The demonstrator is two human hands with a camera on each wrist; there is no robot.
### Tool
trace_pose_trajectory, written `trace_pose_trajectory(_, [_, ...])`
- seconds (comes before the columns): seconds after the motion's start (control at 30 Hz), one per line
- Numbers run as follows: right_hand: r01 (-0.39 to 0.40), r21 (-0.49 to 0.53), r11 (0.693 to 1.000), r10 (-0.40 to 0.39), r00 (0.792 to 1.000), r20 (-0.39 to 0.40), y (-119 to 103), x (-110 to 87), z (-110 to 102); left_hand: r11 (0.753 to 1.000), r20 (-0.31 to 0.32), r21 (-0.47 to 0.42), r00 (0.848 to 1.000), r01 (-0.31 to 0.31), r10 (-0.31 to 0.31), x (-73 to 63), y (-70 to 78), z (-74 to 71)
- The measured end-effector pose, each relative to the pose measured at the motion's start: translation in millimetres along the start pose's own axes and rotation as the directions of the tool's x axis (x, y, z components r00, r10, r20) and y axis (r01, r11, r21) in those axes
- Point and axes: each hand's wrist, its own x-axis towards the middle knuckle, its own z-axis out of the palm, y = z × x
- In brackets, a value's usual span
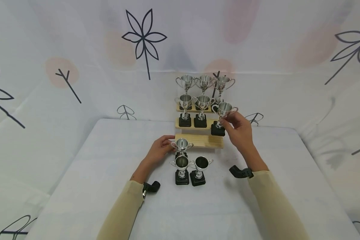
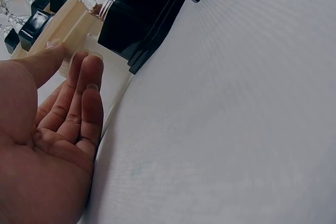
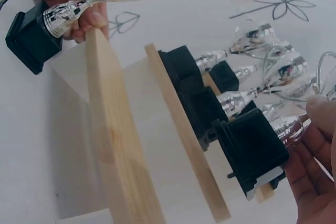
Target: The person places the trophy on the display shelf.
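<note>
My right hand pinches the stem of a small silver trophy cup with a black base. That base overlaps the right end of the middle step in the head view, slightly tilted in the right wrist view. My left hand holds the left end of the lowest step of a wooden tiered stand, thumb on the board and fingers against its side. Two trophies stand on the middle step, and three more on the top step. The lowest step is bare wood.
On the white table, three trophies stand in front of the stand, one close to my left hand and two nearer me. A white patterned cloth backdrop rises behind the stand. Black straps sit on both wrists.
</note>
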Motion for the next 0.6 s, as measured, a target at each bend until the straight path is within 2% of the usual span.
trace_pose_trajectory(0.1, [-0.025, -0.02, 0.999, 0.025, 1.0, 0.003, 7.3, 3.3, 0.0, 1.0, 0.004, 0.0, 1.0, -0.017, 0.017, -0.4, -0.2, 0.5])
trace_pose_trajectory(0.3, [-0.085, -0.081, 0.993, 0.086, 0.996, 0.001, 29.4, 9.3, -0.7, 1.0, 0.002, 0.004, 1.0, -0.008, 0.008, -0.7, 0.9, 1.3])
trace_pose_trajectory(0.6, [-0.125, -0.092, 0.988, 0.126, 0.992, 0.005, 35.3, 13.0, -0.9, 1.0, 0.004, -0.002, 1.0, -0.004, 0.004, -1.3, 2.0, 1.1])
